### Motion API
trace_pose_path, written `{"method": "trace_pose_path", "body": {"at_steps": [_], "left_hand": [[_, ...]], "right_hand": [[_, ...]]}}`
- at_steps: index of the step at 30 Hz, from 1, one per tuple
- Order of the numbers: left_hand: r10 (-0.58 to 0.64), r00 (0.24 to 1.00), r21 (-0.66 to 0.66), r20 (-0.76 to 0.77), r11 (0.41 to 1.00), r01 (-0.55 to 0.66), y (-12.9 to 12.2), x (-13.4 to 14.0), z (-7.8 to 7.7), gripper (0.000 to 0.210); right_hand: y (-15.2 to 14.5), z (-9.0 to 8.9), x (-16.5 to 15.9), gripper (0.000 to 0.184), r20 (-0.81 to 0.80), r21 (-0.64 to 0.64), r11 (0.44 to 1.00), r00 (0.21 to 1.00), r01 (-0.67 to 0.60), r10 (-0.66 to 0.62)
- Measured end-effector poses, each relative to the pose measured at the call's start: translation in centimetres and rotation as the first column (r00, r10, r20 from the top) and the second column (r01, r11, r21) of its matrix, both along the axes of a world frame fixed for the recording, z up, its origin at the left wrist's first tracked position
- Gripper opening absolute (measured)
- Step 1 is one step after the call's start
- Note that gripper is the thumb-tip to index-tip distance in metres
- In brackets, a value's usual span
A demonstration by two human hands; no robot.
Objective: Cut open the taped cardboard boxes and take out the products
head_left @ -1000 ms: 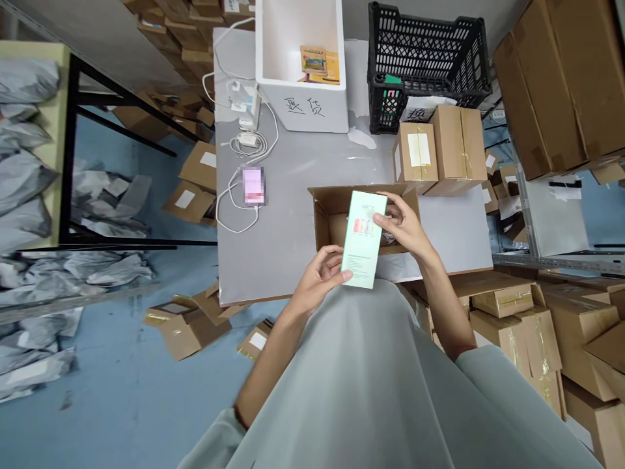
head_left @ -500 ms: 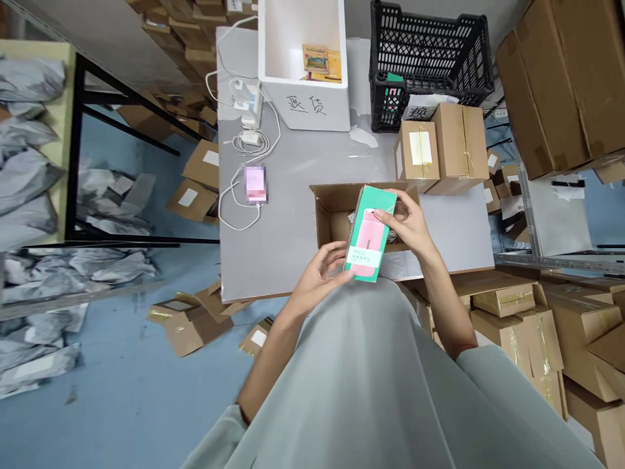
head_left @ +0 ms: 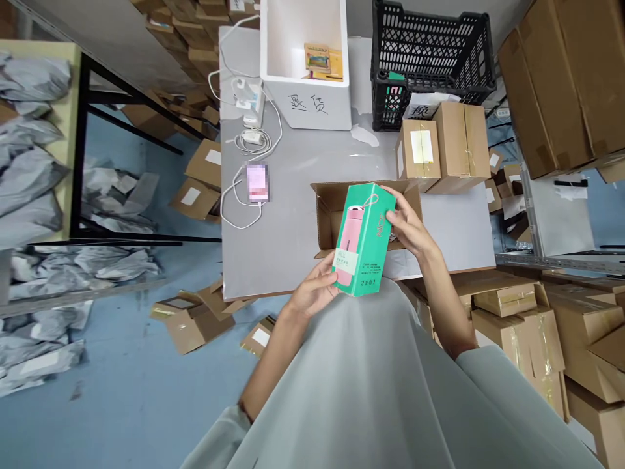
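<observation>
The right hand (head_left: 409, 225) pinches the upper right edge of a green box (head_left: 365, 241), thumb on the lettered side; the left hand (head_left: 313, 288) grips its lower left corner, thumb in front. From here, the box is up in both hands, between the lap and an open carton (head_left: 326, 218) on the table (head_left: 288, 254), overlapping the carton in view. I'd judge it is at the looking-over stage: box in hand, no opening visible, nothing set down from it. Whether its far end is sealed I can't tell. Its long axis runs away from the body, top leaning slightly right; the printed pink bottle's cap end points away, with two faces toward the wearer. Beyond stand two taped cartons (head_left: 461, 148).
</observation>
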State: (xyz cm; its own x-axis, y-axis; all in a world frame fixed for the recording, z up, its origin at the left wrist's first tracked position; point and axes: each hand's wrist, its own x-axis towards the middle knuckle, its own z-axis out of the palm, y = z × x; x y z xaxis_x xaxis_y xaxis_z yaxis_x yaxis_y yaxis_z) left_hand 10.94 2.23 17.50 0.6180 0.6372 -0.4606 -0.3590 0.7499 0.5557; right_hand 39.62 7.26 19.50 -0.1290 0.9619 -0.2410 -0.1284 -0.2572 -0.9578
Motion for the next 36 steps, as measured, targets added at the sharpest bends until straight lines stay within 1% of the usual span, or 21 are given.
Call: {"method": "trace_pose_path", "body": {"at_steps": [2, 3, 5, 6, 9, 11, 13, 16, 18, 21, 25, 27, 28, 30, 33, 36], "left_hand": [[-0.031, 0.999, -0.03, 0.029, 0.999, 0.032, 0.0, 0.0, -0.1, 0.063], [-0.049, 0.999, -0.02, 0.014, 0.999, 0.05, 0.0, 0.0, 0.0, 0.062], [-0.061, 0.996, 0.048, -0.067, 0.997, 0.064, 0.2, 0.0, 0.2, 0.062], [-0.046, 0.992, 0.101, -0.12, 0.993, 0.058, 0.3, 0.0, 0.3, 0.064], [0.047, 0.966, 0.256, -0.255, 0.966, 0.02, 0.5, 0.4, 0.7, 0.068], [0.078, 0.949, 0.294, -0.304, 0.956, 0.016, 0.5, 0.9, 0.8, 0.065], [0.086, 0.942, 0.279, -0.324, 0.96, 0.008, 0.3, 1.2, 0.8, 0.061], [0.093, 0.95, 0.232, -0.298, 0.972, -0.022, 0.0, 1.1, 0.5, 0.062], [0.09, 0.963, 0.187, -0.254, 0.981, -0.042, -0.2, 0.8, 0.3, 0.063], [0.078, 0.985, 0.101, -0.157, 0.993, -0.062, -0.4, 0.1, -0.4, 0.062], [0.04, 0.999, -0.026, -0.017, 0.999, -0.04, -0.9, 0.0, -1.3, 0.055], [0.012, 1.0, -0.057, 0.001, 0.998, -0.012, -1.1, 0.1, -1.4, 0.057], [-0.002, 1.0, -0.05, -0.018, 0.999, 0.001, -1.1, 0.1, -1.4, 0.059], [-0.007, 0.994, 0.02, -0.112, 1.0, 0.009, -0.9, 0.0, -1.0, 0.068], [0.044, 0.966, 0.198, -0.256, 0.98, 0.007, -0.4, -0.1, -0.2, 0.08], [0.087, 0.943, 0.312, -0.322, 0.95, 0.019, 0.1, 0.2, 0.3, 0.076]], "right_hand": [[-0.1, -0.1, -0.3, 0.083, -0.001, 0.007, 1.0, 1.0, 0.01, -0.009], [-0.1, -0.1, -0.4, 0.08, 0.008, 0.013, 1.0, 1.0, 0.026, -0.026], [-0.1, 0.2, -0.6, 0.074, 0.037, 0.028, 0.997, 0.997, 0.072, -0.073], [0.0, 0.3, -0.7, 0.072, 0.053, 0.035, 0.995, 0.994, 0.098, -0.1], [0.1, 0.5, -1.0, 0.068, 0.092, 0.042, 0.987, 0.983, 0.155, -0.158], [0.2, 0.5, -1.2, 0.069, 0.109, 0.035, 0.986, 0.98, 0.162, -0.165], [0.3, 0.6, -1.4, 0.071, 0.121, 0.026, 0.989, 0.982, 0.145, -0.147], [0.3, 0.8, -1.2, 0.074, 0.127, 0.01, 0.995, 0.987, 0.099, -0.099], [0.2, 0.8, -0.9, 0.076, 0.114, 0.004, 0.997, 0.991, 0.073, -0.073], [-0.1, 0.3, -0.4, 0.079, 0.038, -0.004, 0.999, 0.999, 0.033, -0.033], [-0.5, -0.4, -0.5, 0.088, -0.051, 0.007, 0.999, 0.998, -0.043, 0.044], [-0.6, -0.3, -0.7, 0.086, -0.044, 0.032, 0.999, 0.998, -0.033, 0.034], [-0.6, -0.1, -0.9, 0.083, -0.027, 0.042, 0.999, 0.999, -0.017, 0.018], [-0.6, 0.5, -1.0, 0.077, 0.03, 0.048, 0.999, 0.999, 0.015, -0.017], [-0.5, 1.2, -1.3, 0.074, 0.112, 0.037, 0.997, 0.991, 0.065, -0.069], [-0.4, 1.4, -1.6, 0.076, 0.148, 0.037, 0.995, 0.984, 0.092, -0.097]]}}
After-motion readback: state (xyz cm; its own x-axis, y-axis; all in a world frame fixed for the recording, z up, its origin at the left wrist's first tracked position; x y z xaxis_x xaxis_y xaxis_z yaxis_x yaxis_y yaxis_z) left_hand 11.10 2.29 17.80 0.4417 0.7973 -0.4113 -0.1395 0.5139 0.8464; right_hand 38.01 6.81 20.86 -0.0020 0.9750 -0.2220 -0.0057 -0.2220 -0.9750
